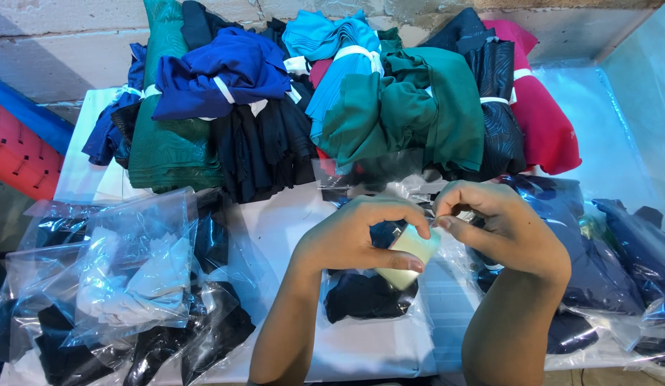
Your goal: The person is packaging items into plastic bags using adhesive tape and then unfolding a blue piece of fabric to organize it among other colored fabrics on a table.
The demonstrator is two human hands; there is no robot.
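— While the left hand [361,239] curls around a pale roll of tape [410,256], what is the right hand [500,229] doing?

— Its thumb and forefinger are pinched together at the top edge of the roll, just where the left fingertips meet it. It looks like it is picking at the loose end of the tape. I cannot make out a free strip.

— Where does the roll sit?

— Held up over a clear bag with dark cloth inside [368,293], which lies on the white table [275,229] right under the hands. Both hands are closed on the roll, the left gripping its body, the right nipping its rim.

— So which step is this?

— I'd judge it as finding the tape's end, with the bag below not yet sealed. Pulling a length would call for a steady hold by the left and a clean peel by the right.

— And around them?

— Bundles of folded cloth [390,107], blue, green, black and red, are stacked behind. More filled clear bags [132,286] lie to the left and right.
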